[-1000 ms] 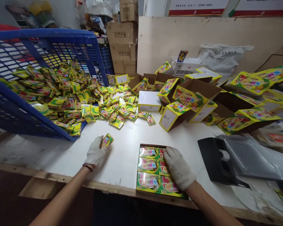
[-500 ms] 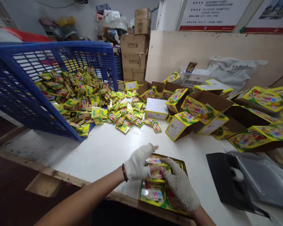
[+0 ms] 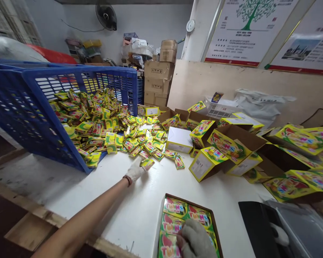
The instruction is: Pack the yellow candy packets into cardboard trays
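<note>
My left hand (image 3: 136,171), in a white knit glove with bare fingertips, reaches to the front edge of a heap of small candy boxes (image 3: 129,145). Its fingers are closed on one small yellow-green candy box (image 3: 147,163). Near the table's front, an open carton (image 3: 217,234) holds rows of "TWINS" candy boxes (image 3: 172,225) lying flat, printed side up. Over the carton's lower part is my gloved right hand (image 3: 197,238), its fingers curled down against the boxes. What lies under that hand is hidden.
A blue plastic crate (image 3: 56,118) lies tipped at the left, spilling candy boxes. Several open display cartons (image 3: 231,143) are heaped at the right, beside a white-sided box (image 3: 179,138). A black holder (image 3: 254,225) and clear plastic sheets (image 3: 304,222) lie at the front right.
My left hand has moved from the carton to the heap and closed on a candy box. My right hand has stayed over the carton, shifting toward me. The view has tilted up.
</note>
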